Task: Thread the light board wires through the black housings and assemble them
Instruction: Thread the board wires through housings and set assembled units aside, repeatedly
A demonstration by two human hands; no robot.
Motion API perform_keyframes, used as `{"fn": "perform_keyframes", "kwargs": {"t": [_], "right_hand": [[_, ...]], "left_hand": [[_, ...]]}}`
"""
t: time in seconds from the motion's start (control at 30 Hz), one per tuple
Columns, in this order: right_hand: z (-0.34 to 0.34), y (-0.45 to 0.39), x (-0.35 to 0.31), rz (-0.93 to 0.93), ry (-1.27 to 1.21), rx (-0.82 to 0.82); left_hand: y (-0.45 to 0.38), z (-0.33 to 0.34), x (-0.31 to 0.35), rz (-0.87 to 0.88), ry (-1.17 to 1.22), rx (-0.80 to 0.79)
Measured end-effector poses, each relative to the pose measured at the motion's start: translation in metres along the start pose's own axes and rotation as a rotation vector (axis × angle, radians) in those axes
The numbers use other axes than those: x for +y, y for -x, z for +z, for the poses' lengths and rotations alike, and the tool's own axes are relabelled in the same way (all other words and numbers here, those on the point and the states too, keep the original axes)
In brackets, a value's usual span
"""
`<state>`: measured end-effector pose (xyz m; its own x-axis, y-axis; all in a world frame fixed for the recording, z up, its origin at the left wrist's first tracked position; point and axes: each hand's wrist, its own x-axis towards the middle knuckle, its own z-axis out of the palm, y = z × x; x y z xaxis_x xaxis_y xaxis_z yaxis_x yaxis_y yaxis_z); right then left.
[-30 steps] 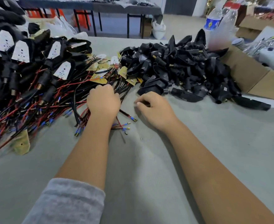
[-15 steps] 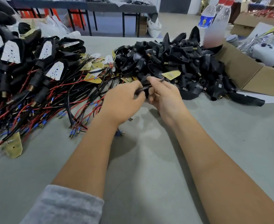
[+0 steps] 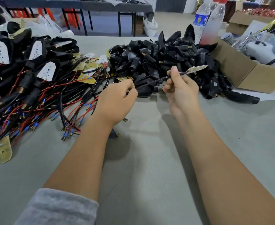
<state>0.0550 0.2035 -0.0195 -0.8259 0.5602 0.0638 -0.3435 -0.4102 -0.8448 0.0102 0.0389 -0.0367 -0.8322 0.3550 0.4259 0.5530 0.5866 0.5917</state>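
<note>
Grey table [image 3: 149, 176], cardboard box [image 3: 240, 70] (contents unclear), both hands' fingers [image 3: 174, 73] pinching board wire [image 3: 151, 82].

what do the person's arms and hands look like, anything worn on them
Both hands, the left hand and the right hand, are bare: no gloves, rings or watch show. The left arm has a grey fleecy sleeve pushed up, leaving the forearm bare. The right forearm is bare as far as the frame shows; no sleeve is in view on it.
</note>
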Motion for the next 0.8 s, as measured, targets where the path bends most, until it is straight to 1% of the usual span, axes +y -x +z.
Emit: {"fn": "perform_keyframes", "kwargs": {"t": [0.07,0.13,0.23,0.3,0.33,0.37,0.47,0.53,0.57,0.6,0.7,0.73,0.77,0.8], "right_hand": [[-0.001,-0.001,0.000,0.010,-0.063,-0.008],[0.000,0.000,0.001,0.019,-0.081,-0.057],[0.002,0.003,0.005,0.041,0.094,-0.181],[0.005,0.006,0.009,0.046,0.255,-0.276],[0.007,0.007,0.012,0.028,0.317,-0.290],[0.009,0.008,0.013,-0.008,0.352,-0.263],[0.010,0.005,0.015,-0.145,0.336,-0.048],[0.007,0.003,0.016,-0.189,0.318,0.018],[0.006,0.002,0.017,-0.173,0.300,-0.003],[0.006,0.002,0.018,-0.133,0.288,-0.063],[0.006,0.006,0.023,0.021,0.390,-0.339],[0.007,0.008,0.025,0.047,0.431,-0.380],[0.008,0.009,0.028,0.051,0.448,-0.368],[0.009,0.010,0.029,0.041,0.452,-0.317]], "left_hand": [[0.001,0.003,0.000,-0.017,-0.064,0.005],[0.002,0.003,0.002,0.047,-0.079,0.022],[0.002,0.001,0.006,0.179,-0.082,0.043],[0.001,0.003,0.008,0.183,-0.132,0.045],[0.001,0.004,0.008,0.162,-0.156,0.042],[0.000,0.005,0.007,0.132,-0.178,0.041],[-0.002,0.004,0.002,0.063,-0.213,0.048],[-0.003,0.002,0.000,0.055,-0.207,0.038],[-0.003,0.002,0.001,0.062,-0.195,0.030],[-0.003,0.003,0.002,0.070,-0.177,0.024],[-0.001,0.006,0.003,0.089,-0.129,0.007],[0.000,0.007,0.003,0.083,-0.099,-0.002],[0.000,0.008,0.003,0.067,-0.032,-0.011],[0.000,0.008,0.004,0.044,0.078,-0.022]]}}
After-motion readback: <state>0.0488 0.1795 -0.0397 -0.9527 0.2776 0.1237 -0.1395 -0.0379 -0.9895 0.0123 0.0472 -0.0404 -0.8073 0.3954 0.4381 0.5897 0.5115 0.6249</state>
